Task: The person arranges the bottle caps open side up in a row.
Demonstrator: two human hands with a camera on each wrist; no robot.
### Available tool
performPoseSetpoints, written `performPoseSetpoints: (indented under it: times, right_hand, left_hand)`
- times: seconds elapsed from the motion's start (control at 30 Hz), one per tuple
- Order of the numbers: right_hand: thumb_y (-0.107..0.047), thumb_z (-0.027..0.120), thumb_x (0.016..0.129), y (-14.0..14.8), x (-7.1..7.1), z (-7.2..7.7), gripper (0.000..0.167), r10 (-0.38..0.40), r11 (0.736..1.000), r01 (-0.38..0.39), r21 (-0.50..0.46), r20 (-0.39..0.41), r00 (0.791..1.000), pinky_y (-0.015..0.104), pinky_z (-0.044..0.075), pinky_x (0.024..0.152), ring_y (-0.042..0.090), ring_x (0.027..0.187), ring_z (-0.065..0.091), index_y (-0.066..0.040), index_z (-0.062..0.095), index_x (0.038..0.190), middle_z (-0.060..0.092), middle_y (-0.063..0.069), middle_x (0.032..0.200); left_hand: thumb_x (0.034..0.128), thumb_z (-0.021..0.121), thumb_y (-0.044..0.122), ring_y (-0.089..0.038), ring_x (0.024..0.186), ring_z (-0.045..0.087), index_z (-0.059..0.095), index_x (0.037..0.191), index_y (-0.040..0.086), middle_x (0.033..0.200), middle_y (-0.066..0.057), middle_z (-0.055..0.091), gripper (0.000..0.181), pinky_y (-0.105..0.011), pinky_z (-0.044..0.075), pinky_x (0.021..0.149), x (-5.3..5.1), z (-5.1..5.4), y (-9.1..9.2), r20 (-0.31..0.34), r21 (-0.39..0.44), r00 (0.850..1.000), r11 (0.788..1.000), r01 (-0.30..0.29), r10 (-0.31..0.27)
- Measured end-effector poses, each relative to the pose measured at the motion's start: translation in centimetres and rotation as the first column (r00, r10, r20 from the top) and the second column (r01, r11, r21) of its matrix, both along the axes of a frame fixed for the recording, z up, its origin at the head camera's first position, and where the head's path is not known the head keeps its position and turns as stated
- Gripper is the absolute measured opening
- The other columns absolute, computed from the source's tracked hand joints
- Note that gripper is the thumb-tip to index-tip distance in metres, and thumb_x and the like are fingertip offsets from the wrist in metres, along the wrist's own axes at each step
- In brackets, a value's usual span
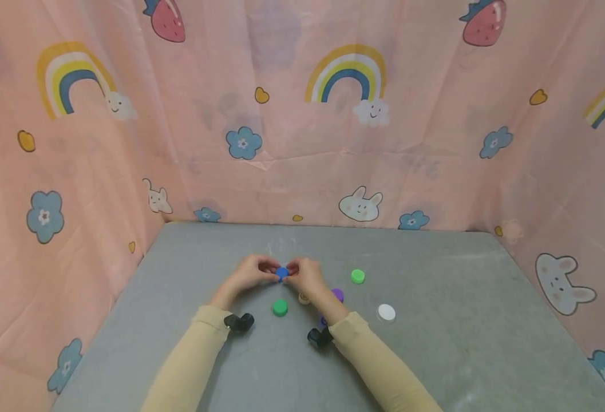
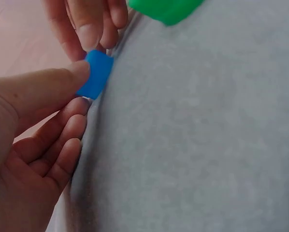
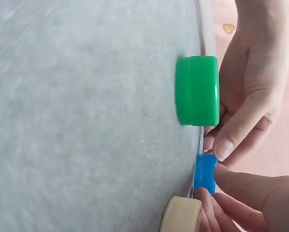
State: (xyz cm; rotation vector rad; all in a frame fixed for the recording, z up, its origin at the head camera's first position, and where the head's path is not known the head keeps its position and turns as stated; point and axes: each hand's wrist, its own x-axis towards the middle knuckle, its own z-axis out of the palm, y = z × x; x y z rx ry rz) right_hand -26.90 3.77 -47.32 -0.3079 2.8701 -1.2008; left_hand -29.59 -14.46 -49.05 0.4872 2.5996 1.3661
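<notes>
Blue cap (image 1: 281,274): just left of the centre of the head view, below mid-height, between the fingertips of both hands.
Left hand (image 1: 248,272): pinches the blue cap's left side between thumb and fingers.
Right hand (image 1: 307,278): pinches the same cap from the right, thumb towards the viewer.
Green cap (image 1: 280,308): on the table (image 1: 446,343), directly below the blue cap in the frame.
Cream cap (image 1: 304,298): just below the right hand, partly hidden by it.
Purple cap (image 1: 337,295): beside the right wrist, partly covered.
Light green cap (image 1: 358,276): right of the right hand, lower centre-right.
White cap (image 1: 386,312): farthest right of the caps.
Curtain (image 1: 302,177): pink, printed with rainbows, flowers and rabbits, across the upper frame.
Sleeves (image 1: 186,357): pale yellow, entering from the bottom edge.
</notes>
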Motion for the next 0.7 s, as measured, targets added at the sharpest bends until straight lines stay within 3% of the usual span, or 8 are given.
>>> performPoseSetpoints:
  times: [0.7]
  right_hand:
    - [-0.007, 0.079, 0.075, -0.55, -0.13, -0.68, 0.025, -0.005, 0.998, 0.008, 0.056, -0.046, 0.999, 0.029, 0.054, 0.072, 0.019, 0.080, 0.067, 0.000, 0.071, 0.098, 0.071, 0.009, 0.086]
  left_hand:
    - [0.0786, 0.077, 0.012, -0.012, 0.078, 0.058, 0.071, 0.103, 0.007, 0.088, -0.004, 0.067, 0.026, -0.025, 0.048, 0.070, 0.29, -0.05, 0.32, -0.010, -0.025, 1.000, 1.000, -0.004, 0.004]
